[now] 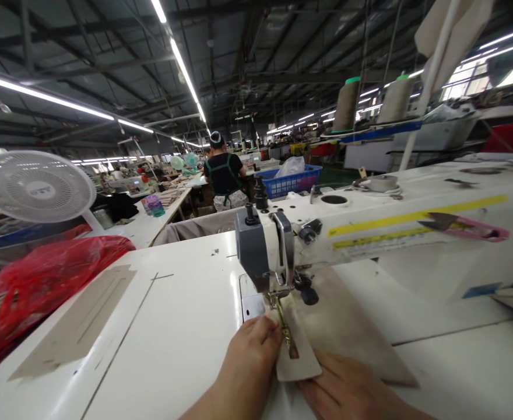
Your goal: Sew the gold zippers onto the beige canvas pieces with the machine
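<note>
A white sewing machine head [263,245] stands over the white table. Under its presser foot lies a small beige fabric piece [298,356] with a narrow slot; a gold-toothed zipper [287,332] shows in the slot. A larger beige fabric panel [348,321] lies under the machine arm. My left hand [254,350] is closed, thumb and fingers pinching the left edge of the small piece close to the needle. My right hand [348,385] lies flat with fingers stretched out at the small piece's lower right edge; its fingertips are partly hidden.
Pink-handled thread snips [466,226] rest on the machine arm. A beige marked template [77,318] and a red plastic bag [51,280] are at left, with a white fan [35,186] behind. Beyond are a blue basket [294,181], thread cones [346,105] and a seated co-worker [225,175].
</note>
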`<state>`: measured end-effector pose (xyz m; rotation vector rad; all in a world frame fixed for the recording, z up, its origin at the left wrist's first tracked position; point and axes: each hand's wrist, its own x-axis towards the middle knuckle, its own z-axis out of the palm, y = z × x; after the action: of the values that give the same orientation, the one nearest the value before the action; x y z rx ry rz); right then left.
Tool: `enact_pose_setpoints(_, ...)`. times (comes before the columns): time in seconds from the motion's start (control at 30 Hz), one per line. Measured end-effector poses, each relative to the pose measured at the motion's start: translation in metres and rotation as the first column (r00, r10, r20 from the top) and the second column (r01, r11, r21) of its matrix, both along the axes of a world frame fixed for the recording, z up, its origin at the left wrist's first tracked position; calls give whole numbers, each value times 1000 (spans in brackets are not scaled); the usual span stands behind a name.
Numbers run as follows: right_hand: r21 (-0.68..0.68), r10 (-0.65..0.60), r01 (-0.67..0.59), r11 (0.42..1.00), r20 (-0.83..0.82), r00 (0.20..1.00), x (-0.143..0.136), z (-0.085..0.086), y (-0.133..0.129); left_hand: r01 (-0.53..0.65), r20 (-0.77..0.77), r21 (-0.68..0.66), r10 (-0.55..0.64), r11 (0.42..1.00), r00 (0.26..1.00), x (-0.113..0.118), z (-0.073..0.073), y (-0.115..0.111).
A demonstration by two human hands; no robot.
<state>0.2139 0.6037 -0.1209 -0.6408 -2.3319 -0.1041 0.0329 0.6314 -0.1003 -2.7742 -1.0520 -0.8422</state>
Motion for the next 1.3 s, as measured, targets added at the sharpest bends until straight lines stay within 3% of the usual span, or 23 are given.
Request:
enact_pose_setpoints(0.2, 12, 18, -18, 1000, -4, 1000, -3, 9, 16, -18, 9, -59, 18, 998, 1000, -2, -2, 13)
enact_pose_setpoints(0.47, 103, -35, 43, 994, -80, 996, -6, -1, 31, -67, -20, -70, 65, 995, 998, -2, -4, 27)
enact_pose_setpoints(0.6, -34, -66, 65, 997, -25, 997, 1, 4, 26, -104, -9, -86, 103, 991, 995, -2, -8, 29)
enact_pose_setpoints(0.77, -180, -332, 334, 925, 43, 942, -8, 17, 27, -105, 49, -194, 116, 975, 992, -1, 1, 24)
enact_pose_setpoints(0.87, -352, -342, 363, 863, 125, 932, -16, 29, 35, -264, 60, -240, 286, 934, 956, -1, 14, 11)
enact_pose_setpoints(0.97, -406, -316, 344, 847, 135, 939, -17, 36, 43, -391, -32, -296, 400, 872, 916, -1, 20, -8)
enact_pose_setpoints(1.07, -391, -316, 330, 859, 103, 943, -14, 37, 50, -265, 28, -285, 284, 921, 958, -2, 16, -23)
enact_pose_setpoints(1.17, -380, -334, 336, 862, 75, 940, -13, 33, 53, -39, 81, -123, 49, 992, 995, -2, 5, -24)
enact_pose_setpoints(1.3, -372, -401, 414, 831, 117, 909, -15, 31, 53, 98, -21, -8, -98, 995, 995, -1, -8, -12)
